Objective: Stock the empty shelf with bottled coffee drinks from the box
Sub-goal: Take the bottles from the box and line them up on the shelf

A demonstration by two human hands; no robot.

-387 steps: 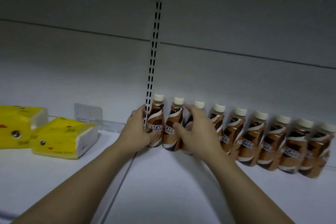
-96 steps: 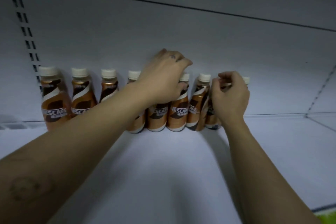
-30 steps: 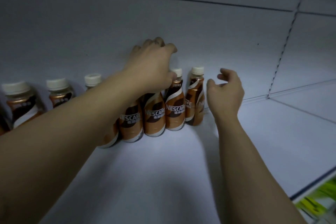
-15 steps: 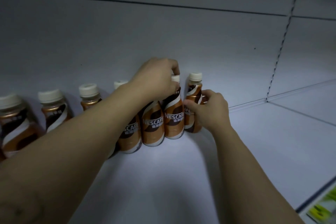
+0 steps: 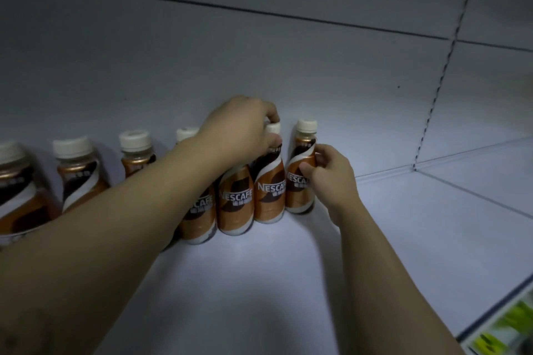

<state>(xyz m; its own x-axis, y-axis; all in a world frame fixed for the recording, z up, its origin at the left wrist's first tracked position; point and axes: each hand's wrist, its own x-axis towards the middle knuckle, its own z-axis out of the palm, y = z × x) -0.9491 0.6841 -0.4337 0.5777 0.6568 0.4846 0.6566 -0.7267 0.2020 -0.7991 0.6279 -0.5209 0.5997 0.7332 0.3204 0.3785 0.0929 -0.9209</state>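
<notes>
A row of brown Nescafe coffee bottles with cream caps stands along the back of the white shelf (image 5: 259,282). My left hand (image 5: 239,130) reaches over the row and grips the cap and neck of the second bottle from the right (image 5: 269,190). My right hand (image 5: 328,176) pinches the body of the rightmost bottle (image 5: 301,170) between thumb and fingers. Both bottles stand upright on the shelf. My left forearm hides parts of the bottles in the middle of the row. The box is out of sight.
More bottles (image 5: 80,179) continue the row to the left edge. A perforated upright (image 5: 435,89) marks the shelf bay's right end, with another shelf (image 5: 476,187) beyond. Green-packaged goods (image 5: 507,328) show at the bottom right below the shelf edge.
My right hand has closed from open in the air onto the rightmost bottle. My left hand came down from above the caps and grips the neighbouring bottle's top.
</notes>
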